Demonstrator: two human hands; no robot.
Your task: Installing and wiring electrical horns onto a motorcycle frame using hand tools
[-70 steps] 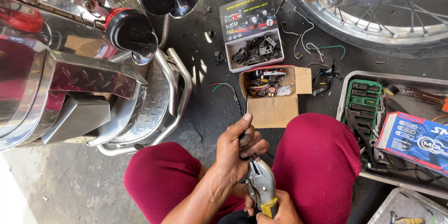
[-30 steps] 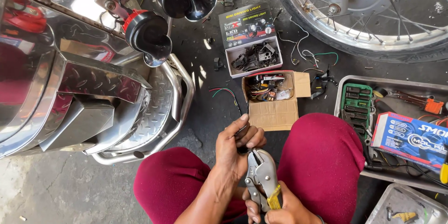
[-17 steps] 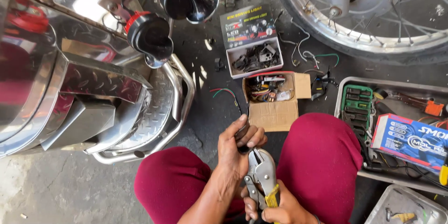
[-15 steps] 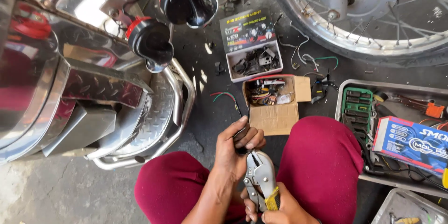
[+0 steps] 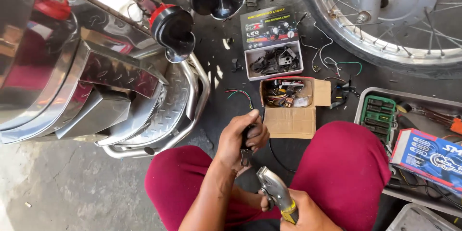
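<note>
Left hand point(image 5: 239, 142) is pinching a small black connector point(image 5: 246, 140) between the knees, while right hand point(image 5: 301, 214) is gripping silver pliers point(image 5: 273, 192), nose pointing toward 11 o'clock at it.

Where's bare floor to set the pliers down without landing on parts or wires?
Bare concrete lies lower left, between the chrome guard and the left knee. Ahead it is crowded: cardboard box, open parts box, loose wires by the wheel. The tool tray fills the right.
</note>
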